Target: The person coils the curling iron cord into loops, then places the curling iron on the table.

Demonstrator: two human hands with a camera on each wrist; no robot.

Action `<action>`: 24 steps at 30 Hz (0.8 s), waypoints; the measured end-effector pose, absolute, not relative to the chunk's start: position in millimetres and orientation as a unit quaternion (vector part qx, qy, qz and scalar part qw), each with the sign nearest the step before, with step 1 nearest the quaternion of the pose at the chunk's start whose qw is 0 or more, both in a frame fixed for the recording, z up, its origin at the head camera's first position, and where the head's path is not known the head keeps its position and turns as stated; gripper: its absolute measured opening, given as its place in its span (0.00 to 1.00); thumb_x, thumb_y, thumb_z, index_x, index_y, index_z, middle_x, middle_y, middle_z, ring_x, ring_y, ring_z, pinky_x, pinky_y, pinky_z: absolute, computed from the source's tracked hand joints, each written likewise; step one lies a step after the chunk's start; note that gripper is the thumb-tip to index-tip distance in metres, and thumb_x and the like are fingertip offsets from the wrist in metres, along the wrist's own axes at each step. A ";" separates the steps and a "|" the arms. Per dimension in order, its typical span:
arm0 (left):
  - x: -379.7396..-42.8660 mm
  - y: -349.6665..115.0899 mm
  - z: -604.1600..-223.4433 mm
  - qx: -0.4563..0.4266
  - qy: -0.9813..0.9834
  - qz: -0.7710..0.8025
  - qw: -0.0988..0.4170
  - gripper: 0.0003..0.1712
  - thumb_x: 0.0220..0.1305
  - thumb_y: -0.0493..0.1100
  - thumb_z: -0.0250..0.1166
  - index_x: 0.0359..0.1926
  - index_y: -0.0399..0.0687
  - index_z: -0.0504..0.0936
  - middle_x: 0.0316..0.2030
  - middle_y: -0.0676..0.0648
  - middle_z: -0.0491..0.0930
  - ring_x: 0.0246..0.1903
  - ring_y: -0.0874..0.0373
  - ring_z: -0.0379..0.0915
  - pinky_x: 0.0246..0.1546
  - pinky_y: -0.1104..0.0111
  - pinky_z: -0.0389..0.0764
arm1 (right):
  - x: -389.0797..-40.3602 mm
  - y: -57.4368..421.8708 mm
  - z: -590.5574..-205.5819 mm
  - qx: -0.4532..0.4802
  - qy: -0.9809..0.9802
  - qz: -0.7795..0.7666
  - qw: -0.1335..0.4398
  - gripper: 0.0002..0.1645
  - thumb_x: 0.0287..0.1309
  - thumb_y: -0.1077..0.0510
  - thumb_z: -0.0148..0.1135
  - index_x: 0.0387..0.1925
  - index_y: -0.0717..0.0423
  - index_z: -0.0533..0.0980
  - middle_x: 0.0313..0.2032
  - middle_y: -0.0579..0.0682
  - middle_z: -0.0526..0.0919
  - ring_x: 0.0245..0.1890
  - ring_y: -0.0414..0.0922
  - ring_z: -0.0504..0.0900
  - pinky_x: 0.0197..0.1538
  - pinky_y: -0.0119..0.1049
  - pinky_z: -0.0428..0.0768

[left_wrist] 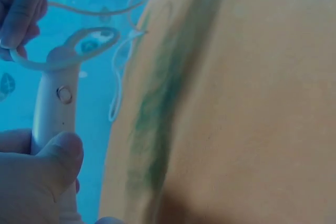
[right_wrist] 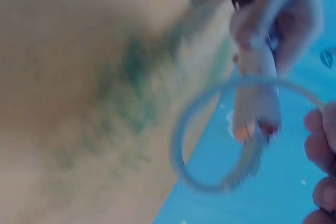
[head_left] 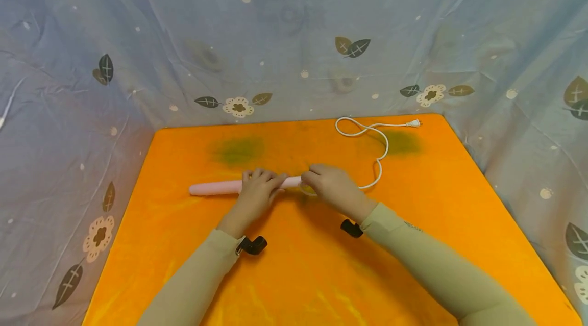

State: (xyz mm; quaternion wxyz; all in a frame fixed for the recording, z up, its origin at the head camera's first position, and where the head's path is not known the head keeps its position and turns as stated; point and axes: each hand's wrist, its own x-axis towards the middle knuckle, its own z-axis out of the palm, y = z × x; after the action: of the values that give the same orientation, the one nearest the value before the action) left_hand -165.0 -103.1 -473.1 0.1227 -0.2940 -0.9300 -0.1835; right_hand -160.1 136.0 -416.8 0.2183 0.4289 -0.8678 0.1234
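A pink hair-styling iron lies across the middle of the table, its rounded tip pointing left. My left hand grips its handle, thumb along the side below a round button in the left wrist view. At the handle's right end, my right hand pinches the white power cord close to where it comes out. Between handle and fingers the cord bends into a round loop, clearest in the right wrist view. Part of the handle is hidden under my left hand.
The rest of the cord winds over the orange cloth-covered table to a two-pin plug near the back right edge. Patterned curtains hang close behind the table and at both sides. A black camera mount sticks out at my left wrist.
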 end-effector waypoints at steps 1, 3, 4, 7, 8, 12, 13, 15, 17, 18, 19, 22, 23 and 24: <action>-163.2 -104.3 -473.3 -0.302 -0.927 -0.183 0.127 0.24 0.63 0.46 0.67 0.60 0.57 0.79 0.44 0.49 0.78 0.48 0.48 0.67 0.50 0.46 0.59 | -161.6 137.7 -413.1 0.433 -0.868 0.131 0.207 0.05 0.56 0.60 0.69 0.34 0.53 0.80 0.27 0.45 0.73 0.23 0.41 0.73 0.26 0.33 0.75; -159.5 -107.1 -473.7 -0.319 -0.919 -0.186 0.136 0.23 0.61 0.46 0.68 0.59 0.56 0.80 0.44 0.50 0.78 0.47 0.48 0.68 0.49 0.46 0.59 | -164.5 141.5 -406.3 0.437 -0.868 0.152 0.177 0.04 0.58 0.59 0.68 0.35 0.52 0.81 0.28 0.44 0.74 0.24 0.39 0.73 0.28 0.31 0.76; -157.5 -108.5 -473.7 -0.327 -0.915 -0.188 0.141 0.24 0.61 0.45 0.69 0.59 0.56 0.80 0.44 0.50 0.78 0.47 0.48 0.68 0.49 0.46 0.59 | -165.9 143.5 -402.9 0.437 -0.869 0.164 0.160 0.03 0.59 0.59 0.68 0.35 0.51 0.81 0.29 0.44 0.74 0.25 0.38 0.73 0.29 0.30 0.75; -152.8 -112.3 -473.1 -0.345 -0.903 -0.200 0.159 0.24 0.59 0.45 0.70 0.58 0.56 0.81 0.43 0.50 0.79 0.47 0.48 0.69 0.48 0.47 0.60 | -169.9 149.6 -394.8 0.418 -0.879 0.204 0.108 0.03 0.62 0.54 0.65 0.35 0.48 0.81 0.31 0.40 0.75 0.26 0.35 0.73 0.31 0.29 0.75; -151.7 -113.4 -472.6 -0.349 -0.900 -0.204 0.165 0.24 0.59 0.45 0.70 0.58 0.56 0.80 0.43 0.50 0.79 0.47 0.48 0.69 0.48 0.48 0.60 | -171.2 151.6 -392.7 0.405 -0.882 0.222 0.089 0.04 0.63 0.52 0.64 0.35 0.47 0.81 0.31 0.38 0.75 0.26 0.34 0.72 0.31 0.29 0.74; -150.1 -116.3 -470.3 -0.359 -0.887 -0.225 0.183 0.26 0.59 0.44 0.70 0.60 0.58 0.79 0.45 0.50 0.79 0.48 0.50 0.69 0.49 0.48 0.59 | -176.3 157.1 -390.6 0.349 -0.890 0.294 0.018 0.08 0.64 0.45 0.61 0.37 0.41 0.82 0.32 0.33 0.78 0.29 0.32 0.74 0.34 0.31 0.75; -150.1 -116.8 -469.7 -0.362 -0.884 -0.227 0.189 0.27 0.58 0.44 0.70 0.60 0.59 0.79 0.45 0.50 0.79 0.48 0.50 0.69 0.49 0.48 0.59 | -177.5 157.8 -391.2 0.338 -0.887 0.315 0.003 0.08 0.64 0.45 0.60 0.37 0.40 0.82 0.33 0.33 0.78 0.29 0.32 0.75 0.35 0.32 0.76; -150.7 -117.7 -469.3 -0.368 -0.877 -0.237 0.200 0.28 0.57 0.44 0.71 0.60 0.57 0.79 0.45 0.49 0.79 0.48 0.49 0.69 0.49 0.48 0.60 | -180.3 159.1 -394.5 0.322 -0.878 0.353 -0.022 0.09 0.64 0.45 0.60 0.38 0.40 0.83 0.34 0.33 0.80 0.31 0.34 0.78 0.36 0.33 0.78; -150.6 -118.4 -468.5 -0.370 -0.869 -0.251 0.212 0.27 0.56 0.44 0.71 0.59 0.55 0.79 0.45 0.48 0.79 0.47 0.49 0.69 0.49 0.48 0.60 | -182.8 160.0 -400.1 0.311 -0.865 0.392 -0.044 0.10 0.65 0.46 0.60 0.40 0.42 0.84 0.35 0.35 0.82 0.33 0.36 0.80 0.38 0.34 0.79; -150.9 -118.6 -468.0 -0.369 -0.866 -0.256 0.219 0.27 0.56 0.44 0.71 0.59 0.54 0.80 0.45 0.48 0.79 0.47 0.48 0.69 0.48 0.48 0.60 | -184.0 160.4 -403.5 0.305 -0.858 0.410 -0.055 0.10 0.65 0.47 0.59 0.40 0.43 0.84 0.35 0.37 0.82 0.34 0.38 0.81 0.38 0.35 0.80; -150.8 -118.7 -466.7 -0.368 -0.863 -0.263 0.225 0.26 0.57 0.44 0.70 0.59 0.53 0.80 0.45 0.48 0.79 0.47 0.48 0.69 0.48 0.49 0.60 | -184.9 160.6 -407.4 0.300 -0.852 0.424 -0.062 0.11 0.66 0.48 0.59 0.41 0.44 0.84 0.36 0.38 0.83 0.34 0.40 0.81 0.38 0.35 0.80; -151.5 -118.4 -463.8 -0.359 -0.858 -0.277 0.241 0.26 0.58 0.45 0.70 0.59 0.52 0.80 0.46 0.47 0.79 0.47 0.47 0.69 0.48 0.49 0.59 | -185.4 160.1 -420.8 0.280 -0.842 0.455 -0.077 0.12 0.67 0.51 0.58 0.45 0.47 0.84 0.39 0.42 0.84 0.37 0.43 0.82 0.40 0.37 0.80; -151.9 -118.1 -463.1 -0.356 -0.857 -0.279 0.245 0.26 0.58 0.45 0.69 0.59 0.52 0.80 0.46 0.47 0.79 0.47 0.47 0.69 0.47 0.49 0.59 | -184.2 159.4 -425.2 0.274 -0.842 0.459 -0.076 0.13 0.67 0.52 0.58 0.47 0.48 0.84 0.41 0.44 0.85 0.38 0.43 0.81 0.40 0.37 0.79; -152.3 -117.7 -462.3 -0.352 -0.858 -0.280 0.249 0.26 0.59 0.44 0.69 0.59 0.52 0.79 0.46 0.47 0.79 0.47 0.47 0.69 0.48 0.49 0.59 | -182.4 157.8 -429.8 0.268 -0.844 0.459 -0.074 0.13 0.67 0.53 0.58 0.49 0.49 0.84 0.42 0.45 0.85 0.36 0.42 0.81 0.39 0.37 0.79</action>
State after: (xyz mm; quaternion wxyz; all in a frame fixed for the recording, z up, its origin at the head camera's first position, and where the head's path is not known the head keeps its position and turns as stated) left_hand -152.3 -117.7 -462.3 0.2492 -0.3520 -0.8576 -0.2804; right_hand -182.4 157.8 -429.8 -0.0738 0.2684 -0.8437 0.4590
